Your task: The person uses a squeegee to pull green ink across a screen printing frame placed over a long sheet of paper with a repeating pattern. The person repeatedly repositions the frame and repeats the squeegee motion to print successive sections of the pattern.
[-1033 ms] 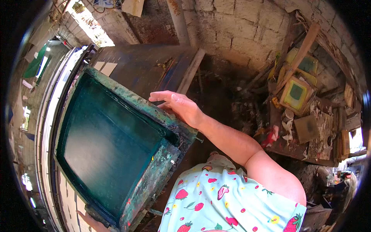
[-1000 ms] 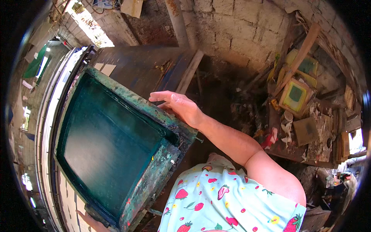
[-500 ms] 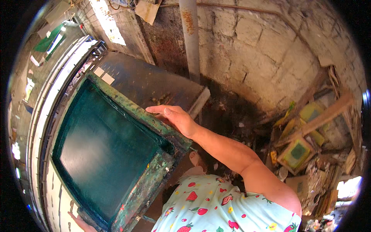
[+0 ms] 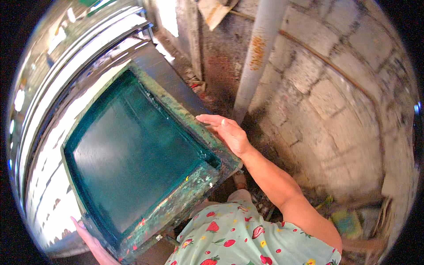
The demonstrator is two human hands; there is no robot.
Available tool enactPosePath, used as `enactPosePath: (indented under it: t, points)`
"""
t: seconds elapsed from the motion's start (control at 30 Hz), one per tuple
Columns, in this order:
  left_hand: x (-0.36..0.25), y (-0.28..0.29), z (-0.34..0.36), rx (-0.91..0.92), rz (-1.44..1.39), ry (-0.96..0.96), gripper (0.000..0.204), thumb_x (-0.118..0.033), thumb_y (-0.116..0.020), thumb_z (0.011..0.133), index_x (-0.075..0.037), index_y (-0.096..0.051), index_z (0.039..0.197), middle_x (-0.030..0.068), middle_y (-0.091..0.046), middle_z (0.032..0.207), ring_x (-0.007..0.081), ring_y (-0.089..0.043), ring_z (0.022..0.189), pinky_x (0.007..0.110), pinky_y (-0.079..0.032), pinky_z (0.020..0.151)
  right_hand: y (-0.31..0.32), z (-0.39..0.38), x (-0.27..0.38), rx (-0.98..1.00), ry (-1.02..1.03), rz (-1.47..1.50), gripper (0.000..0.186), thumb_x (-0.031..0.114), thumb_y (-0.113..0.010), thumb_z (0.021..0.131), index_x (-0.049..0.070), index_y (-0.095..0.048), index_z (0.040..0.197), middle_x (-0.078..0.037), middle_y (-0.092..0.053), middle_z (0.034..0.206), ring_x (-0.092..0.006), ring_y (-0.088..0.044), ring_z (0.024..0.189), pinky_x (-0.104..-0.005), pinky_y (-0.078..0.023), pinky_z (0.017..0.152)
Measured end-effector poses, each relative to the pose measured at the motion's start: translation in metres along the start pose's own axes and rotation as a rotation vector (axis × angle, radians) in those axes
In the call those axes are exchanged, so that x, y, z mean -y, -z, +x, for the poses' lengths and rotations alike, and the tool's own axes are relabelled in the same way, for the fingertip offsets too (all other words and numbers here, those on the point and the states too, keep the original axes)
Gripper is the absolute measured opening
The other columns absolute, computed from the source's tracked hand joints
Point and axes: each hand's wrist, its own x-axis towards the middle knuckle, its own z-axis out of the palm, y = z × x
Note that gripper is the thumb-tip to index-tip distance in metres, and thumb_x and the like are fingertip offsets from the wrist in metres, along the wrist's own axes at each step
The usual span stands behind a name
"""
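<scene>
A large screen-printing frame (image 4: 132,154), stained dark green over its mesh and splotched with paint on its wooden rim, lies tilted in front of me. My right hand (image 4: 229,134) holds its right side, fingers stretched along the outer edge and thumb raised. At the lower left edge, my left hand (image 4: 88,240) presses against the opposite side, partly hidden by the rim. Whether the frame rests on anything beneath is hidden.
A long table (image 4: 165,70) with a dark top runs behind the frame, and a pale printed sheet (image 4: 48,207) lies along its left. A rusty grey pipe (image 4: 258,53) stands before a block wall (image 4: 327,101). Wooden frames (image 4: 346,223) lean at lower right.
My view has turned, so the wall and pipe sit differently. The frame and both hands have shifted slightly right in the picture, with both hands still at its sides.
</scene>
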Motion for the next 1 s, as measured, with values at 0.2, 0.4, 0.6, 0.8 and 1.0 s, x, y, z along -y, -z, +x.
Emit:
enactPosePath:
  t: [0.2,0.4,0.6,0.8,1.0]
  points:
    - [-0.060,0.006,-0.068,0.028,-0.257,0.111,0.081,-0.079,-0.057,0.105,-0.001,-0.076,0.115,0.0088,-0.079,0.103,0.0246,-0.073,0.090,0.041,-0.060,0.093,0.007,0.039,-0.005,0.098,-0.032,0.141,0.070,0.049,-0.053,0.116,-0.006,-0.056,0.159,-0.018,-0.066,0.156,-0.0292,-0.068,0.132,-0.0450,-0.052,0.116]
    - [-0.029,0.058,-0.074,-0.185,-0.272,0.125,0.078,-0.068,-0.059,0.110,-0.005,-0.059,0.156,0.0098,-0.065,0.139,0.0256,-0.059,0.129,0.042,-0.047,0.113,0.001,0.087,-0.038,0.207,-0.084,0.145,0.071,0.048,-0.054,0.115,-0.006,-0.054,0.161,-0.019,-0.064,0.159,-0.0297,-0.068,0.132,-0.0448,-0.052,0.116]
    - [0.044,0.115,-0.153,-0.507,-0.212,0.044,0.074,-0.069,-0.064,0.106,0.000,-0.070,0.133,0.0131,-0.075,0.122,0.0290,-0.073,0.102,0.041,-0.059,0.097,-0.009,0.119,-0.078,0.336,-0.240,0.193,0.070,0.047,-0.053,0.115,-0.005,-0.053,0.162,-0.020,-0.061,0.162,-0.0314,-0.068,0.135,-0.0457,-0.052,0.117]
    - [0.066,0.090,-0.237,-0.608,-0.266,0.080,0.075,-0.064,-0.057,0.112,-0.007,-0.058,0.160,0.0102,-0.067,0.138,0.0255,-0.064,0.121,0.042,-0.048,0.114,-0.018,0.172,-0.110,0.511,-0.321,0.180,0.072,0.049,-0.051,0.115,-0.005,-0.052,0.162,-0.021,-0.058,0.165,-0.0332,-0.067,0.136,-0.0477,-0.051,0.118]
    - [0.044,0.078,-0.315,-0.756,-0.249,0.130,0.074,-0.065,-0.055,0.113,-0.004,-0.062,0.154,0.0119,-0.071,0.134,0.0238,-0.070,0.116,0.039,-0.056,0.102,-0.027,0.207,-0.142,0.628,-0.472,0.220,0.078,0.052,-0.050,0.112,-0.004,-0.048,0.166,-0.026,-0.051,0.170,-0.0385,-0.062,0.141,-0.0520,-0.046,0.122]
